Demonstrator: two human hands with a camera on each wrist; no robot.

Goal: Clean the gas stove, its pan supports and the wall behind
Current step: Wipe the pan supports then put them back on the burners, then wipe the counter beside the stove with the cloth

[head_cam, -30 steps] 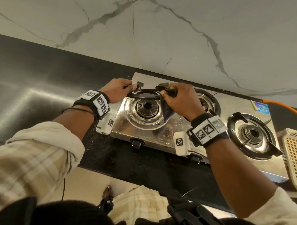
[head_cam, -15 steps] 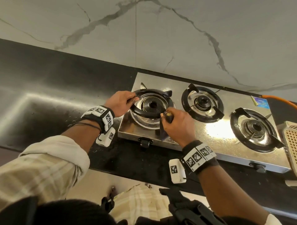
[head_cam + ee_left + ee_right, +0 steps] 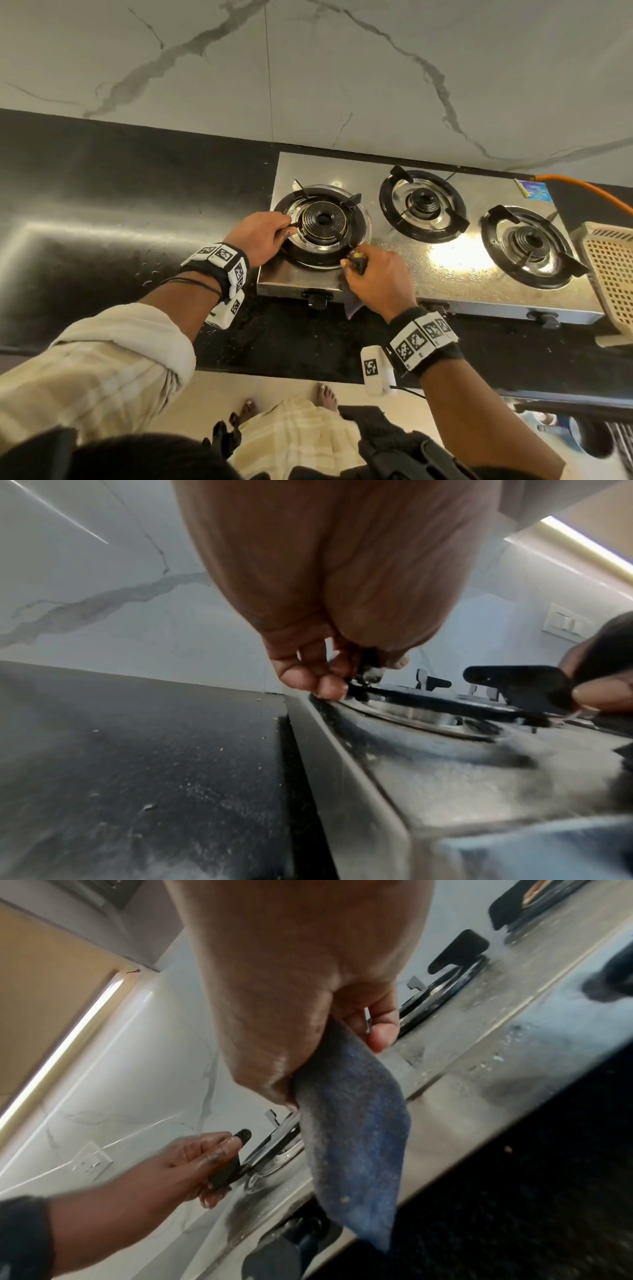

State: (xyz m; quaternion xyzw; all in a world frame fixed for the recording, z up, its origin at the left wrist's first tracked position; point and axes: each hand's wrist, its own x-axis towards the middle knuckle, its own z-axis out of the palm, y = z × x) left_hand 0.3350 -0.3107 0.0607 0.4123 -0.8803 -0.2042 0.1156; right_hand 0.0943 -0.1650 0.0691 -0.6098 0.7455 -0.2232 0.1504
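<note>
— So where is the pan support (image 3: 317, 224) sitting?
— Over the stove's (image 3: 445, 270) left burner; the left hand (image 3: 262, 236) is pinching one prong.
— And the right hand (image 3: 376, 281)?
— It's gripping the near prong while clutching a blue cloth (image 3: 356, 1139).

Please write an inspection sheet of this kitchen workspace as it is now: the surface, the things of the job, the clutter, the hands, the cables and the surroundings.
Surface: black countertop, with pale specks near the stove.
Job's things: steel gas stove, three burners; left pan support over its burner; two other supports seated; blue cloth.
Clutter: cream perforated basket at the stove's right end.
Hands: left hand pinches a prong of the left pan support; right hand grips the blue cloth and the support's near prong.
Cables: orange hose behind the stove; thin black cable at the counter's front edge.
Surroundings: veined marble wall; wall switch.
</note>
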